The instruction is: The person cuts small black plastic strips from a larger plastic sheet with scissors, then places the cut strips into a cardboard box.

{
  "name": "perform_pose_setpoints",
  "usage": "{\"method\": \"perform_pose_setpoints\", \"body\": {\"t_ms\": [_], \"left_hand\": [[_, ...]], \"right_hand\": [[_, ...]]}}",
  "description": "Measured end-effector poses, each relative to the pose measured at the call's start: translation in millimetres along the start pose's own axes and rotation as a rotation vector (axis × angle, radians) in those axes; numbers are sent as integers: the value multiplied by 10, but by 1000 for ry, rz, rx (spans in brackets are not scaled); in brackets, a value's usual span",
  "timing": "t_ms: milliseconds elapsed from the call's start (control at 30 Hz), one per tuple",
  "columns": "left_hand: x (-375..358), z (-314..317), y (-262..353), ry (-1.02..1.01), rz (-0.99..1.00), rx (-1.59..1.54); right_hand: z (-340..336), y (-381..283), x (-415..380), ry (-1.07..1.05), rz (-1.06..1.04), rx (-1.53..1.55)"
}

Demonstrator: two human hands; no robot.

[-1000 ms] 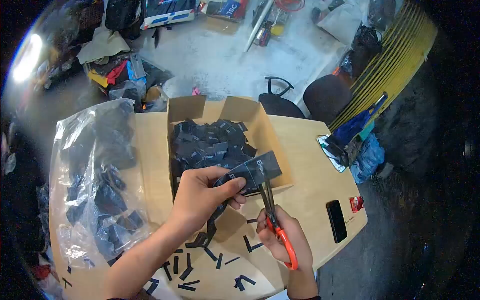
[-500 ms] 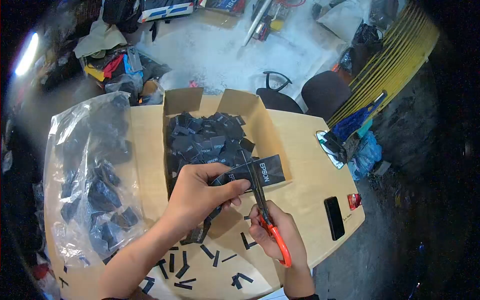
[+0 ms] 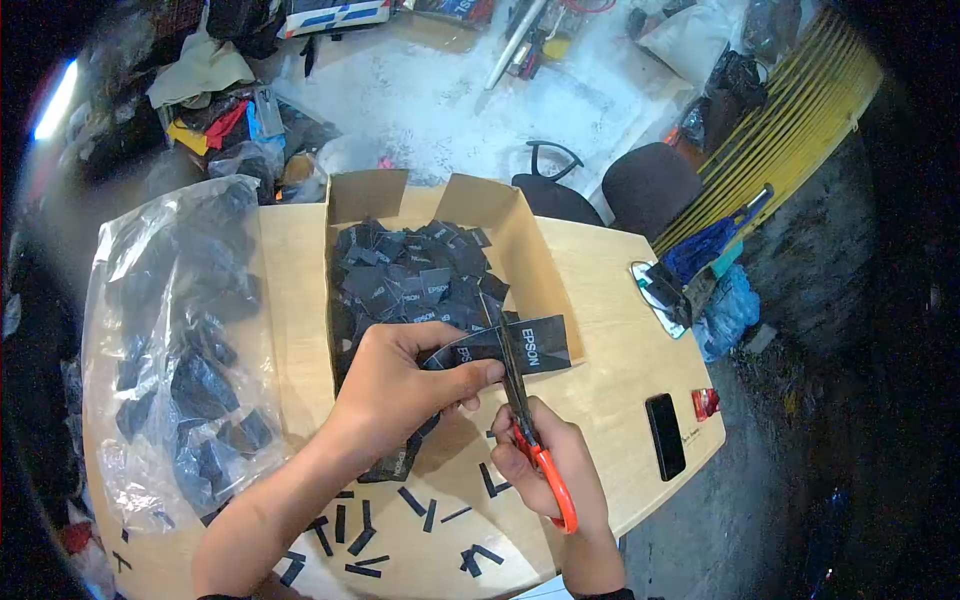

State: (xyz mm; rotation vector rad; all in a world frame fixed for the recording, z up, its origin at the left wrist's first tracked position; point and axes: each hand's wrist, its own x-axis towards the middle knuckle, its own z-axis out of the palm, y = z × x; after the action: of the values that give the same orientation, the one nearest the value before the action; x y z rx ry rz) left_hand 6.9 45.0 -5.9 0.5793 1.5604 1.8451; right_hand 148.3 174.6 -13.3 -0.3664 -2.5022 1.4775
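Note:
My left hand (image 3: pixel 420 380) pinches a black strip of EPSON labels (image 3: pixel 540 343) between thumb and fingers; its lower end hangs down below the hand. My right hand (image 3: pixel 545 455) is closed round the orange handles of a pair of scissors (image 3: pixel 552 488). Their blades stand across the strip, just right of my left thumb, with one printed label to the right of them. Behind the hands, an open cardboard box (image 3: pixel 545 270) holds a heap of cut black labels (image 3: pixel 410 275), many marked EPSON.
A clear plastic bag (image 3: pixel 190 350) of black pieces lies on the table's left. Thin black offcuts (image 3: pixel 360 540) are scattered at the front. A phone (image 3: pixel 665 437) and a small red packet (image 3: pixel 705 403) lie at the right edge. Dark chairs (image 3: pixel 650 190) stand behind the table.
The label right of the blades has tilted and dropped slightly. The scissors and both hands have barely moved; the whole view has shifted a little.

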Motion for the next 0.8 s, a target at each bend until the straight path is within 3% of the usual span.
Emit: {"method": "perform_pose_setpoints", "body": {"t_ms": [167, 800], "left_hand": [[-6, 3, 15, 1, -10, -12], [-13, 4, 18, 9, 10, 8]], "right_hand": [[-18, -58, -9, -47, 78, -26], [0, -72, -7, -8, 29, -39]]}}
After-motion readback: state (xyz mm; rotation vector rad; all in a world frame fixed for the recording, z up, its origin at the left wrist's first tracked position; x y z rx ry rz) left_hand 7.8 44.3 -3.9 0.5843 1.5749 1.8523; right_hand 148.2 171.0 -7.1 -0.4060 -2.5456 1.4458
